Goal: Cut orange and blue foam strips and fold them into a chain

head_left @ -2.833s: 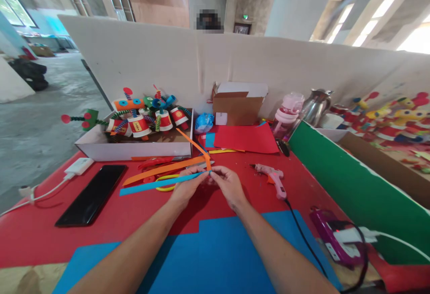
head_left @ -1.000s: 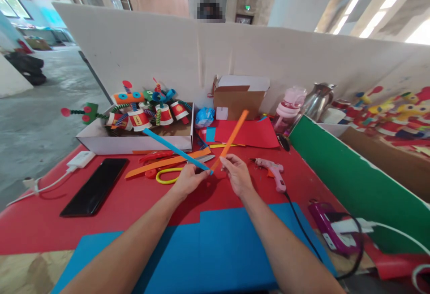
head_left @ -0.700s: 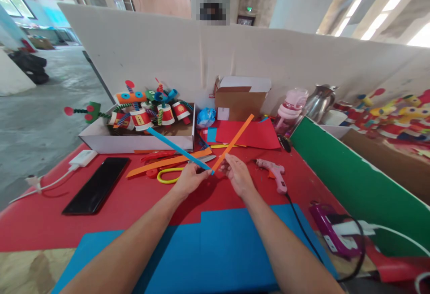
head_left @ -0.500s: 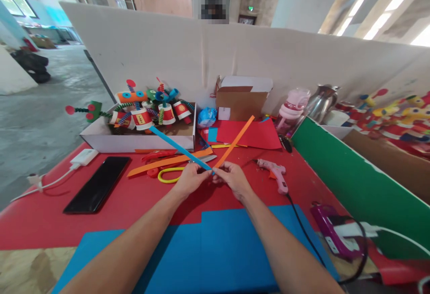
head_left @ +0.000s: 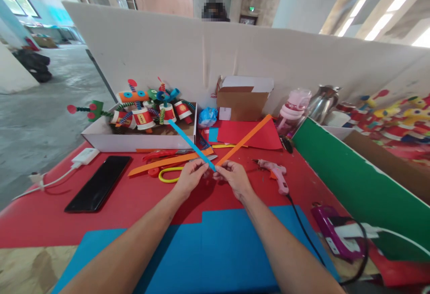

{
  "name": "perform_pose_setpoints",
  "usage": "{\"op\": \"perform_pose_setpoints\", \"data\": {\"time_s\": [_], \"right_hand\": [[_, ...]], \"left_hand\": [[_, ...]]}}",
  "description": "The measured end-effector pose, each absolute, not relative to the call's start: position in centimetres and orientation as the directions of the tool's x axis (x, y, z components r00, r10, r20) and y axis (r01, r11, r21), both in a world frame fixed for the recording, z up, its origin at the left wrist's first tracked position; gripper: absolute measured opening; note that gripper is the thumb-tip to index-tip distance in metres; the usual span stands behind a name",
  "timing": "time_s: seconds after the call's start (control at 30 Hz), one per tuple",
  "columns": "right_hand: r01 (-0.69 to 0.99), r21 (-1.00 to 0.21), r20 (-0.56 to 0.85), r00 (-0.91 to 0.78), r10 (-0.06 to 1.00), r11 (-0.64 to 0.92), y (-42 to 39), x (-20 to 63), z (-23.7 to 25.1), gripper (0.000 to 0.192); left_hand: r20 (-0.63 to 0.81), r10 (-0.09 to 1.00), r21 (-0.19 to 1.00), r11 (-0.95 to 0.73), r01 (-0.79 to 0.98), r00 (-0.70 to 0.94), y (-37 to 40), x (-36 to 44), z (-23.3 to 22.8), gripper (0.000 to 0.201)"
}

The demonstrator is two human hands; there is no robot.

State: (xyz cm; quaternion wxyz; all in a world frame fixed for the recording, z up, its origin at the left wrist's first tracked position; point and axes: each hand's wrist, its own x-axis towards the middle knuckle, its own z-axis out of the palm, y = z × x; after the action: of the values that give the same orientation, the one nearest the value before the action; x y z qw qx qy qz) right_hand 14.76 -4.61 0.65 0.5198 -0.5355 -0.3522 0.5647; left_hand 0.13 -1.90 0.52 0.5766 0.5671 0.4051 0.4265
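My left hand [head_left: 188, 177] and my right hand [head_left: 234, 177] meet over the red table [head_left: 40, 215], pinching the joined ends of two paper strips. The blue strip [head_left: 190, 142] slants up to the left from my left fingers. The orange strip [head_left: 247, 138] slants up to the right from my right fingers. The two strips form a V whose corner sits between my fingertips.
Another orange strip [head_left: 164, 162], yellow-handled scissors [head_left: 168, 175] and red scissors lie behind my hands. A pink glue gun [head_left: 273, 173] lies right, a black phone [head_left: 99, 188] left. A white box [head_left: 134, 140] of paper-cup toys, a cardboard box [head_left: 240, 103], red paper [head_left: 250, 135], a green board [head_left: 349, 184].
The strips were lifted from lying flat and now stand as a V. In the last half second the blue strip's free end swung right and the orange strip tilted lower to the right.
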Motion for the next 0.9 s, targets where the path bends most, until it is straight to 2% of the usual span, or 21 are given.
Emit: {"op": "perform_pose_setpoints", "data": {"time_s": [0.2,0.37,0.9], "right_hand": [[-0.287,-0.943,-0.218,0.156,0.963,-0.167,-4.55,14.34,0.61,0.035],[-0.275,-0.943,-0.224,0.102,0.969,-0.189,-4.66,14.21,0.55,0.038],[-0.276,-0.936,-0.253,0.090,0.963,-0.220,-4.67,14.30,0.64,0.039]], "left_hand": [[-0.002,0.950,0.994,0.035,-0.100,0.311,-2.18,0.30,1.00,0.026],[-0.036,0.961,0.993,0.066,-0.102,0.276,-2.16,0.29,0.73,0.026],[-0.025,0.970,0.997,0.042,-0.065,0.244,-2.03,0.24,0.66,0.023]]}}
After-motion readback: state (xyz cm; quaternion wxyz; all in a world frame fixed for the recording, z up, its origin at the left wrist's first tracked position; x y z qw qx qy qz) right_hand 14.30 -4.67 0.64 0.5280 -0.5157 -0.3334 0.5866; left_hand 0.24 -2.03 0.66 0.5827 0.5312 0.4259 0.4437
